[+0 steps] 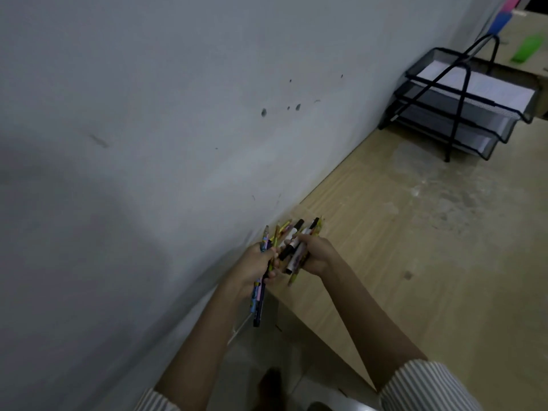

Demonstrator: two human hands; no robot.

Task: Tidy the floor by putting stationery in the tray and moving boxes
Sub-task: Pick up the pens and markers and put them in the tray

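My left hand [256, 265] is closed around a bunch of long patterned pencils [258, 295] that stick out above and below the fist. Close beside it, my right hand [315, 256] grips a bundle of markers and pens [296, 247], black-capped and white-bodied, with yellow ones behind. Both hands hover over the near corner of a light wooden desk [415, 247], next to the wall. A black mesh three-tier paper tray [462, 105] with white sheets in it stands on the desk at the far right.
A grey-white wall [148, 114] runs along the left of the desk. A green flat object [527, 48] lies on a surface beyond the tray, with pink and blue items [504, 16] above it. Tiled floor and a foot [269, 387] show below the desk edge.
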